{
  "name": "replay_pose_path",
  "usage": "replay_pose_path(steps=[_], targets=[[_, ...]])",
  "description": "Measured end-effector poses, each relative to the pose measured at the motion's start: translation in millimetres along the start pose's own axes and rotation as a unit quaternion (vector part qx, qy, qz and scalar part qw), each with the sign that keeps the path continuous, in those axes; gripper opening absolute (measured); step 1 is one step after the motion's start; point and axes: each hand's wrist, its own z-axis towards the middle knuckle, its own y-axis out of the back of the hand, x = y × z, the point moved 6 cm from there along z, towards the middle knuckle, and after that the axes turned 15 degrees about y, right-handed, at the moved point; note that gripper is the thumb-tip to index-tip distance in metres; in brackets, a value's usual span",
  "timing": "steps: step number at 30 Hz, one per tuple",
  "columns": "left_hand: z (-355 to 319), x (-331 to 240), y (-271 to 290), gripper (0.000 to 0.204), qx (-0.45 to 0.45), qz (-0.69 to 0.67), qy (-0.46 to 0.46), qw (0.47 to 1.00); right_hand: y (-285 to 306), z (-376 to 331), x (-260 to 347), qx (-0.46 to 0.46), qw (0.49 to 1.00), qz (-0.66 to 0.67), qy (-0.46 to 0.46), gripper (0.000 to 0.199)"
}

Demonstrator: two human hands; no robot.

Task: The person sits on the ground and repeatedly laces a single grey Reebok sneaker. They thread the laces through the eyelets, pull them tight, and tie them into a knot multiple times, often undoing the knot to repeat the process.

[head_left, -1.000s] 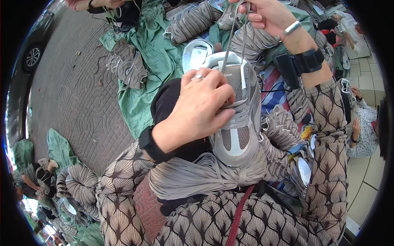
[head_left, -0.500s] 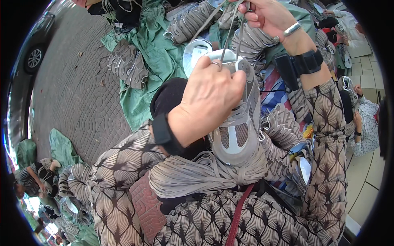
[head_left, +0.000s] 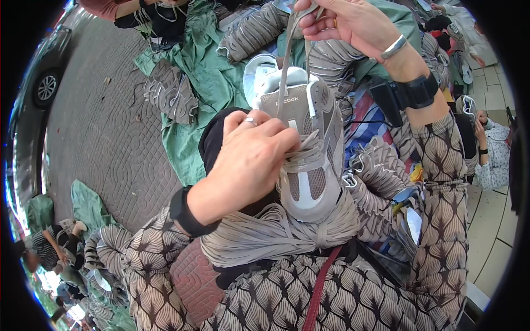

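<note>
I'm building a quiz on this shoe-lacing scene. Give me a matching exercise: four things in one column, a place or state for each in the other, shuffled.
Things:
1. left hand
2. right hand
3. grey sneaker
4. green tarp

Places or states:
A. spread on the paving
B. pressing on the laces over the tongue
C. raised, pulling the lace taut
D. resting on a bundle of grey laces

Pairs: 1-B, 2-C, 3-D, 4-A

Single head-worn fisheye view, looks steeply down from close above onto the lap and sneaker (head_left: 309,149); rim bends, corners black.
</note>
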Motion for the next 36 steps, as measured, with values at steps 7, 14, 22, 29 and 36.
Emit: replay_pose_path(steps=[7,14,22,29,36], targets=[[16,15,1,0.022,0.065,-0.027,-0.037,0.997,-4,-5,0,-0.03,0.999,0.015,0.003,0.029],[29,7,-7,0.019,0.093,-0.181,0.053,0.978,-2,-8,-1,-0.047,0.999,0.011,-0.002,0.029],[4,-20,-13,0.017,-0.098,-0.227,0.107,0.963,-17,-14,-7,-0.005,1.0,-0.021,0.019,0.032],[-34,-32,-19,0.031,-0.154,-0.141,-0.015,0.978,-21,-14,-28,0.017,0.996,0.089,-0.018,0.033],[-23,-32,-43,0.048,-0.091,-0.001,0.026,0.995,15,7,-10,-0.147,0.939,-0.122,0.285,0.022]])
